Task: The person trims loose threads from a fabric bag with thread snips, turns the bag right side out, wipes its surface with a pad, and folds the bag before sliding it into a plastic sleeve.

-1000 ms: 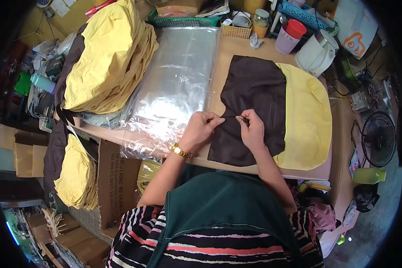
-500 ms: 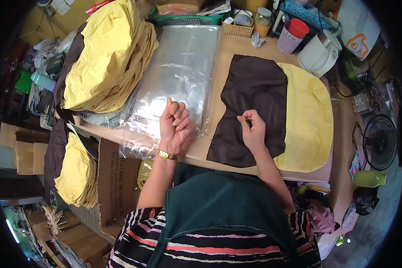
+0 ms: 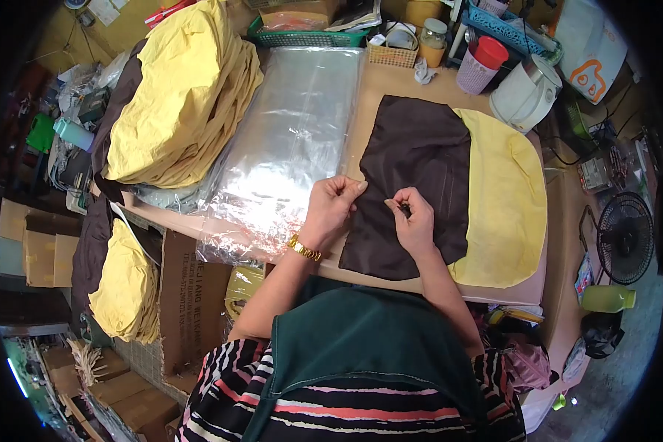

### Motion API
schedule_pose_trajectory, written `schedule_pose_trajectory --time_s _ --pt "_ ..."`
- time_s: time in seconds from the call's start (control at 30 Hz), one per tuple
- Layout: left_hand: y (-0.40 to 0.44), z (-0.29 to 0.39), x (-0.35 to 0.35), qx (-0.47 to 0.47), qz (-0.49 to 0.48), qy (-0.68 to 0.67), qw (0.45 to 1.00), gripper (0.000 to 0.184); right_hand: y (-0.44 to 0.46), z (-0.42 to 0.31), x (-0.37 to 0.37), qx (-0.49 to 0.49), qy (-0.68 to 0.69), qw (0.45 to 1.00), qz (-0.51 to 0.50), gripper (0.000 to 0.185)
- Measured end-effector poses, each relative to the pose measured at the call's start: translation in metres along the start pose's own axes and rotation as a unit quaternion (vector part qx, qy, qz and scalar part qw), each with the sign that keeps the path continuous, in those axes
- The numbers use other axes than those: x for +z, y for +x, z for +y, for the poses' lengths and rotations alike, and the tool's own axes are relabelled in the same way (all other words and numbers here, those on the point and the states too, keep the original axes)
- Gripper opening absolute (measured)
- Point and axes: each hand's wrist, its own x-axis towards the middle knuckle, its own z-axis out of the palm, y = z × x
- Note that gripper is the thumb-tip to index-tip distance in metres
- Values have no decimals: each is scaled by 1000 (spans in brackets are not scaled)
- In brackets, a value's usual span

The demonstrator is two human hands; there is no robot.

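Note:
A dark brown cloth piece [image 3: 412, 147] with a yellow part [image 3: 504, 199] on its right lies flat on the table. My left hand [image 3: 335, 206], with a gold watch on the wrist, is closed in a pinch at the left edge of the brown cloth. What its fingertips hold is too small to make out. Over the middle of the brown cloth my right hand [image 3: 412, 219] is pinched too, with something small and dark inside its curled fingers that I cannot identify.
Clear plastic sheets [image 3: 287, 140] lie left of the cloth. Further left rises a pile of yellow and brown cloth [image 3: 173, 96]. A green basket [image 3: 309, 38], a jar [image 3: 432, 38], a red cup [image 3: 491, 51] and a white kettle [image 3: 527, 92] stand along the back.
My left hand swung out left over the plastic as a fist, then came back to the brown cloth's edge. My right hand has stayed nearly in place. The cloth has shifted slightly.

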Motion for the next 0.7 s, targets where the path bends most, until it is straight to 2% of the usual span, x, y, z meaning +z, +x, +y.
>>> schedule_pose_trajectory --time_s 0.07,0.1,0.23,0.3,0.33,0.37,0.4,0.47,0.53,0.57,0.7 --pt "-5 6 -6 -41 7 -48 998 16 0 1 0 -7 1 1000 -2 20" --pt "-4 4 -8 -41 7 -48 998 16 1 1 1 -14 1 1000 -5 20" --pt "-1 -11 -17 -32 -9 -183 983 14 1 0 2 -32 19 999 6 18" --pt "-4 -8 -17 -36 -28 -235 971 13 3 -7 1 52 -3 999 -7 22" --pt "-9 6 -12 -77 -14 -272 959 15 5 -13 1 52 -3 999 -8 22" --pt "-12 14 -10 -119 0 -309 944 16 8 -23 0 19 -54 998 1 22" --pt "-11 11 -13 -118 1 -310 943 16 12 -33 -2 -14 -105 994 9 23" --pt "-9 0 -21 -116 -34 -335 934 19 18 -55 -10 2 -119 992 -32 27" --pt "-6 -5 -23 -99 -53 -345 932 20 24 -63 -11 -121 -191 974 -27 33" --pt "-5 -7 -24 -81 -71 -354 929 22 28 -66 -10 -141 -206 968 -22 33" --pt "-11 6 -16 -88 -51 -340 935 17 40 -82 -10 -143 -241 959 -47 30"
